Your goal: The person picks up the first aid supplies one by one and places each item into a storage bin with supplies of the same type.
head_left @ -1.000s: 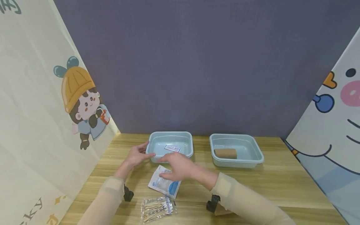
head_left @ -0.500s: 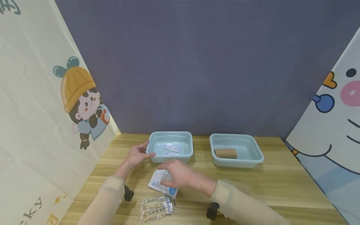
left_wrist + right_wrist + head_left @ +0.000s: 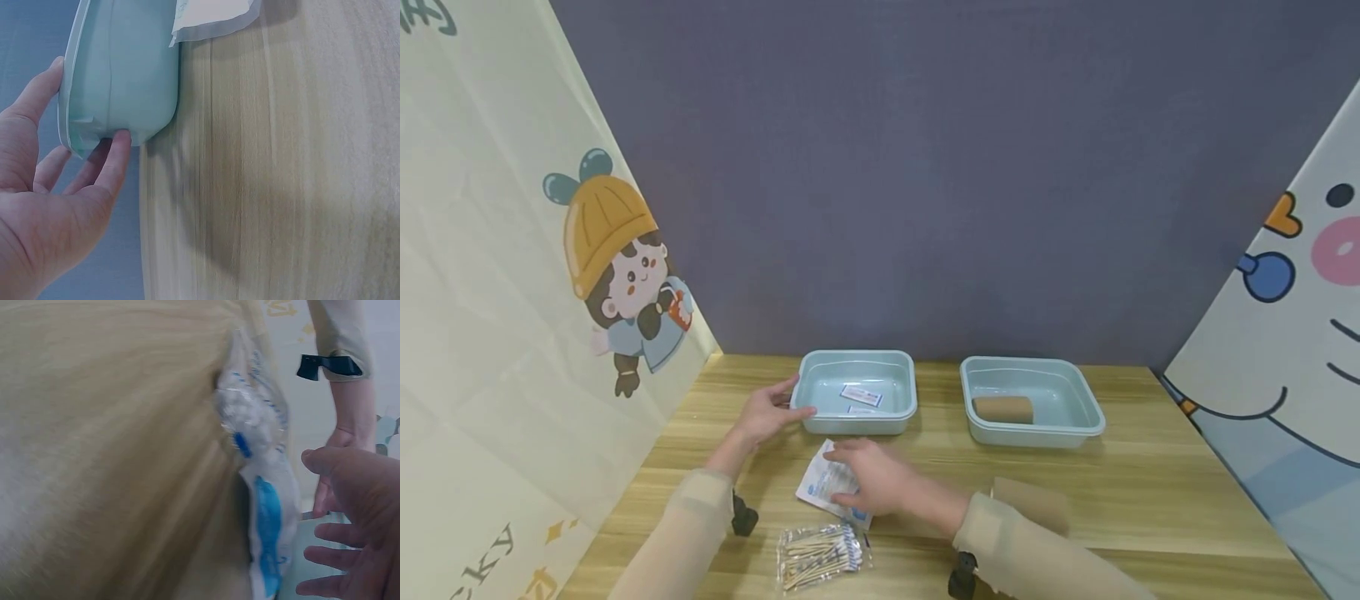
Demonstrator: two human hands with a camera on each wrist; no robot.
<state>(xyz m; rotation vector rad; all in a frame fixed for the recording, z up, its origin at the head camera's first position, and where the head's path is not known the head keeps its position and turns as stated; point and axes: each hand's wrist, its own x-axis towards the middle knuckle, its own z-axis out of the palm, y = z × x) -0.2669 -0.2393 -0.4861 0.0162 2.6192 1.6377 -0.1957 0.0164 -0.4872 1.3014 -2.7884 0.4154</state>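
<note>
My left hand holds the left corner of a pale blue plastic tub, thumb at the rim and fingers against the end wall. Inside this tub lie small white packets with blue print. My right hand hovers over a flat white sachet with blue print, covering part of it. In the right wrist view, its thumb and fingers are spread apart with nothing between them, beside the sachet. Nearer me lies a clear bag of cotton swabs.
A second pale blue tub stands to the right with a brown roll in it. Another brown object lies on the wooden table, partly behind my right sleeve. A dark blue panel rises behind the tubs.
My right hand has drawn back from the left tub's front rim toward me, over the sachet. A second small packet in the tub now shows. The left hand has stayed put.
</note>
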